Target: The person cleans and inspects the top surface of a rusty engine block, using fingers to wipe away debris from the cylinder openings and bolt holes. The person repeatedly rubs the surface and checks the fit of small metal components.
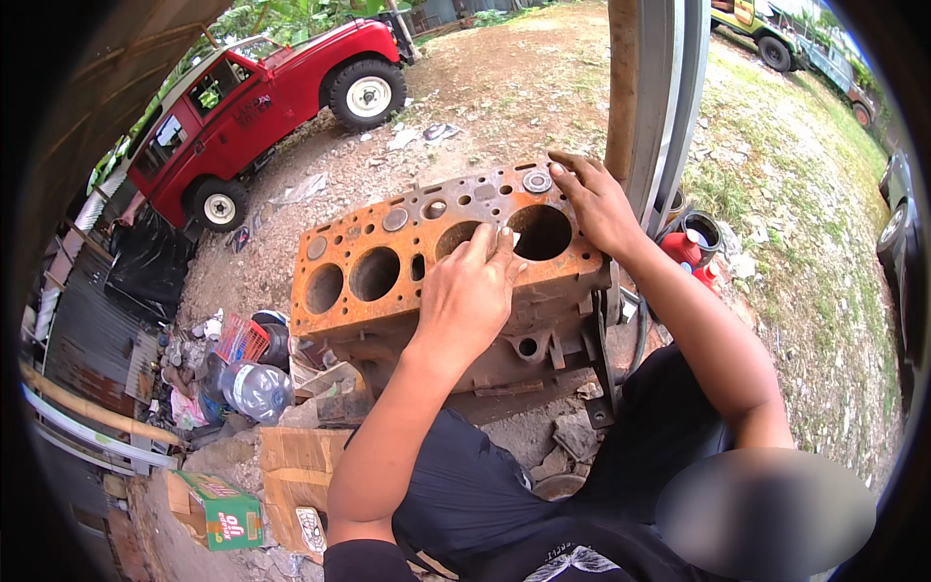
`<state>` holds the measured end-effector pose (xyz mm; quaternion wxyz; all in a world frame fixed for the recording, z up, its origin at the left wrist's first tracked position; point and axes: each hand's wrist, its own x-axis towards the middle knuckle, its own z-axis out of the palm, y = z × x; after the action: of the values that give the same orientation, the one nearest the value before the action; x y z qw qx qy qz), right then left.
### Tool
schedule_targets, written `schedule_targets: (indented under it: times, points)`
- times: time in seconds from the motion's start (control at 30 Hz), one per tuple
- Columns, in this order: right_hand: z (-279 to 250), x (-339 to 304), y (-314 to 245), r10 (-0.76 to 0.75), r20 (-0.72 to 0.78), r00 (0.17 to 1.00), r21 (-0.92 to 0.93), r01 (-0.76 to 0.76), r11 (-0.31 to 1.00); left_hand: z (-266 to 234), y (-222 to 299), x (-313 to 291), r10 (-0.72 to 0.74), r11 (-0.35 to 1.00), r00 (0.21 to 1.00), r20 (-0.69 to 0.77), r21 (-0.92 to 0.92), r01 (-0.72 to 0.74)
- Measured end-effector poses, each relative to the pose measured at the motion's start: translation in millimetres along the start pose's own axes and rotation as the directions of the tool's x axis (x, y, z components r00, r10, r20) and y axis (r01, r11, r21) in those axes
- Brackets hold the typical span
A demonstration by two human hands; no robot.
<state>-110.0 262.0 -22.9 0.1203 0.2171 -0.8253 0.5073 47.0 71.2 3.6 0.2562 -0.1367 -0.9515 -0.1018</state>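
Observation:
A rusty engine block (388, 233) stands before me, its flat top face marked by several large round cylinder bores and many smaller holes. The rust is orange over the left and front of that face, while the far right part looks greyer. My left hand (470, 281) is closed over the deck between the two right-hand bores. A small pale piece (515, 239) shows at its fingertips, too little of it to name. At the block's far right corner, my right hand (593, 202) lies with fingers stretched out, close to a round metal plug (536, 181).
A metal post (669, 107) rises just beyond my right hand. Red bottles (682, 246) and a black bucket (702, 231) stand right of the block. To the left lie a clear plastic jug (257, 390), a red crate (240, 339) and cardboard (291, 475). A red off-road vehicle (262, 107) is parked beyond.

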Motion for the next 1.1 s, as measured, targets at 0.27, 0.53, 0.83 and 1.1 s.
schedule_targets:
  times: [0.27, 0.53, 0.83, 1.1]
  points:
    - [-12.4, -9.9, -18.1, -0.058, 0.135, 0.989, -0.145, 0.078, 0.986, -11.1, 22.3, -6.2, -0.095, 0.995, 0.992, 0.083, 0.036, 0.092]
    - [-9.2, 17.2, -10.2, -0.046, 0.095, 0.994, -0.110, 0.056, 0.992, -10.1, 23.5, 3.0, -0.073, 0.997, 0.994, 0.084, 0.015, 0.072]
    - [1.3, 39.8, 2.0, -0.055, 0.155, 0.986, -0.093, 0.070, 0.993, -15.6, 32.1, 5.1, -0.108, 0.993, 0.986, 0.124, 0.062, 0.100]
    - [2.2, 35.9, -10.7, -0.100, 0.156, 0.983, -0.049, 0.109, 0.993, -1.1, 14.4, 31.5, -0.172, 0.985, 0.980, 0.099, 0.022, 0.171]
